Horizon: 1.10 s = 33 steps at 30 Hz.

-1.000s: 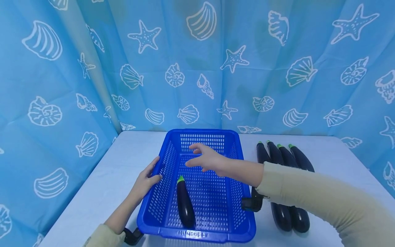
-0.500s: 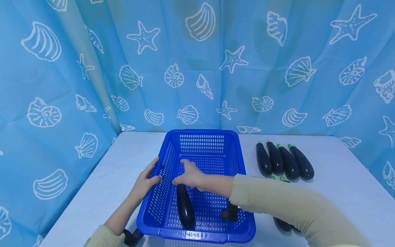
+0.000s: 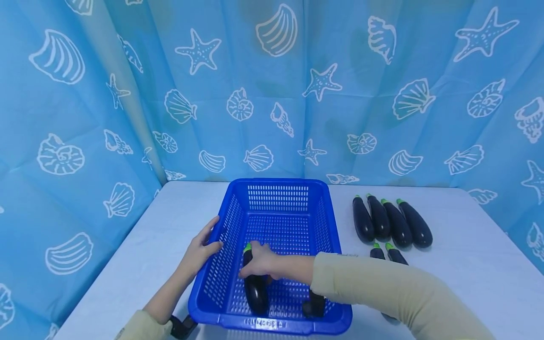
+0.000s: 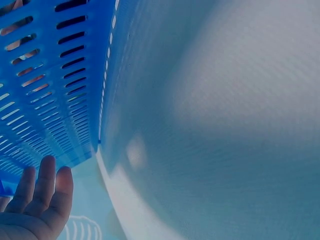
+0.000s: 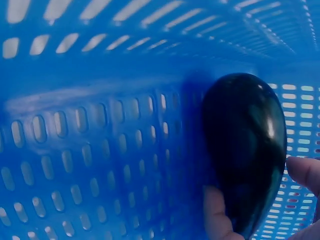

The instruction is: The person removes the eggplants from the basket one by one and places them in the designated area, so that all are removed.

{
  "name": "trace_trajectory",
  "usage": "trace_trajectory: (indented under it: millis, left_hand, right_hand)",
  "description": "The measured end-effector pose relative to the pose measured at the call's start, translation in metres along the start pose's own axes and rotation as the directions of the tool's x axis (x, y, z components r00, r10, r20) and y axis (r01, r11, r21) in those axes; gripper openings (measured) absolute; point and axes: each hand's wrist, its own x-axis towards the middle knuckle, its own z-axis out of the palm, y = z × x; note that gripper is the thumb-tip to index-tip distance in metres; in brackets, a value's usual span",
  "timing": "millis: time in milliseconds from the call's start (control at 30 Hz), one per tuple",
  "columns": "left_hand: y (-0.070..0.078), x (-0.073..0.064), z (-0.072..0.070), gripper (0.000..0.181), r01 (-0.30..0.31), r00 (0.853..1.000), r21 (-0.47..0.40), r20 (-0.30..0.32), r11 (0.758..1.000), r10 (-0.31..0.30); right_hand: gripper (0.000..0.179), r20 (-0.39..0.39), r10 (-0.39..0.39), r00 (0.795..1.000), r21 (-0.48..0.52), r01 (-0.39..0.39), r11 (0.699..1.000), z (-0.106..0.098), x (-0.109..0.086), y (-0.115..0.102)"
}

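Note:
A dark eggplant [image 3: 256, 295] with a green stem end lies lengthwise in the blue plastic basket [image 3: 272, 323]. My right hand [image 3: 260, 260] reaches into the basket and grips the eggplant below its stem. In the right wrist view, fingertips [image 5: 215, 207] and the thumb [image 5: 302, 172] sit on opposite sides of the eggplant [image 5: 245, 135]; the palm is out of sight. My left hand [image 3: 197, 250] holds the basket's left rim, thumb over the edge. Several of its fingers show beside the slotted outer wall [image 4: 75, 85] in the left wrist view.
Several eggplants [image 3: 398, 224] lie in a row on the white table [image 3: 463, 255], right of the basket. Two more eggplants [image 3: 377, 252] lie nearer, partly hidden by my right sleeve [image 3: 374, 278]. A blue shell-print curtain [image 3: 272, 94] hangs behind and at the sides.
My right hand has moved down and toward me inside the basket, from above it onto the eggplant, which it now grips. The left hand stays on the rim.

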Motion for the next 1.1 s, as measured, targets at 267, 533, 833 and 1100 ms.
trace_trajectory:
  millis: [267, 533, 833, 1100]
  left_hand:
    - [0.001, 0.000, 0.001, 0.067, 0.005, 1.000, 0.006, -0.012, 1.000, -0.004]
    - [0.000, 0.000, 0.001, 0.066, 0.002, 1.000, 0.016, -0.015, 1.000, -0.002]
    - [0.000, 0.000, 0.001, 0.068, 0.001, 1.000, 0.015, -0.012, 1.000, -0.001]
    - [-0.001, 0.001, 0.002, 0.068, -0.009, 1.000, 0.018, -0.017, 1.000, 0.010]
  right_hand:
    - [0.080, 0.006, 0.011, 1.000, 0.071, -0.012, 0.997, 0.005, 0.000, 0.002]
    - [0.079, 0.025, 0.013, 1.000, 0.070, -0.015, 0.997, 0.006, 0.000, 0.002]
    - [0.079, 0.042, 0.027, 0.999, 0.085, -0.030, 0.996, 0.003, 0.000, 0.000]
    - [0.077, 0.058, 0.006, 0.998, 0.123, -0.013, 0.992, -0.007, -0.002, -0.007]
